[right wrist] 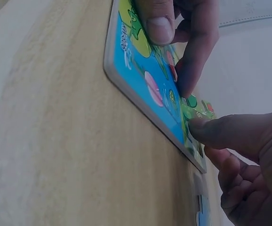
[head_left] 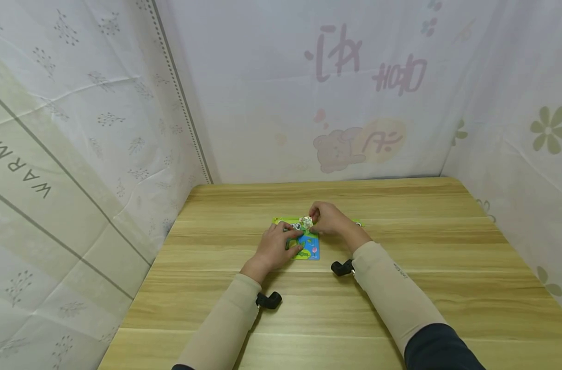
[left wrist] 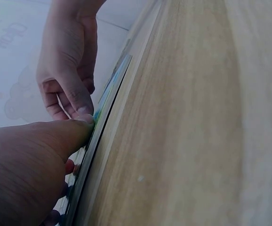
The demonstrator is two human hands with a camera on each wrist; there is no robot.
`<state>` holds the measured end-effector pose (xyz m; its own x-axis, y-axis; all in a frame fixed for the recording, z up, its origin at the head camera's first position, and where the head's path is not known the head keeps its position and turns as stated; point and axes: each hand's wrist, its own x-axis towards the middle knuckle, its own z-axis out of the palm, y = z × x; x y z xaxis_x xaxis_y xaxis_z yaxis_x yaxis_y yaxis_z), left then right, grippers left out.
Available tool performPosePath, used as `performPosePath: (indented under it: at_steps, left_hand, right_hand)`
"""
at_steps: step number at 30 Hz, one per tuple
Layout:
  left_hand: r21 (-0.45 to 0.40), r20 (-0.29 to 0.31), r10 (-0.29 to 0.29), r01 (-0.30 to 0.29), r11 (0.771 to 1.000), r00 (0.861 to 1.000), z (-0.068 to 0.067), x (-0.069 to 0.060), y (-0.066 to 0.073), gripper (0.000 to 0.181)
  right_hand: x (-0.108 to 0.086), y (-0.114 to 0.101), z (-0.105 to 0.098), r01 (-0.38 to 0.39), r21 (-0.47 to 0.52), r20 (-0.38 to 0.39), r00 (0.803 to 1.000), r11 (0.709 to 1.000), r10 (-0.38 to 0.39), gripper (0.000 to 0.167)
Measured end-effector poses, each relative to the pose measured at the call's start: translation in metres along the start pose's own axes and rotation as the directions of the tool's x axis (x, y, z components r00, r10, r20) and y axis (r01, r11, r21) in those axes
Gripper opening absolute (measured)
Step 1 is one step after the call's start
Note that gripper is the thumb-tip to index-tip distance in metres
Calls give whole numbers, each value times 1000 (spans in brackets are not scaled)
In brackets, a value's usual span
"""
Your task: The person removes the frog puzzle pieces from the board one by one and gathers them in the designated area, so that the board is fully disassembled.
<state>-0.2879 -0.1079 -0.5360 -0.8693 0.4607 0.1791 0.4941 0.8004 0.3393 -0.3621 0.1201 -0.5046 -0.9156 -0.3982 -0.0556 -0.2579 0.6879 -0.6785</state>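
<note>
A flat, colourful picture puzzle board (head_left: 312, 251), with a green cartoon figure with big eyes and a blue area, lies on the table. My left hand (head_left: 274, 246) rests on its left part, fingers spread over the surface. At the board's upper right, my right hand (head_left: 329, 220) pinches a small pale puzzle piece (head_left: 306, 222) between thumb and fingers. From the right wrist, the right thumb (right wrist: 216, 132) presses at the board's (right wrist: 136, 77) far edge, close to the left fingertips. The left wrist view shows the board edge-on, the left thumb (left wrist: 75, 134) along it.
Beyond the right hand, a bit of another green item (head_left: 358, 223) shows, mostly hidden. A blue piece (right wrist: 203, 214) lies on the wooden table (head_left: 401, 205) in the right wrist view. Printed cloth (head_left: 262, 103) hangs behind and at both sides.
</note>
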Motion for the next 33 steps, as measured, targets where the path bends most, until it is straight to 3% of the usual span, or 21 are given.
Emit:
performPosePath:
  at_steps: [8, 33]
  left_hand:
    - [-3, -4, -1, 1, 1000, 1000, 1, -1, -1, 44]
    - [-15, -2, -9, 9, 1000, 1000, 2, -1, -1, 44]
  right_hand:
    - [-1, 2, 1, -28, 74, 39, 999, 997, 25, 47]
    - [-8, -1, -3, -33, -28, 20, 999, 999, 33, 38]
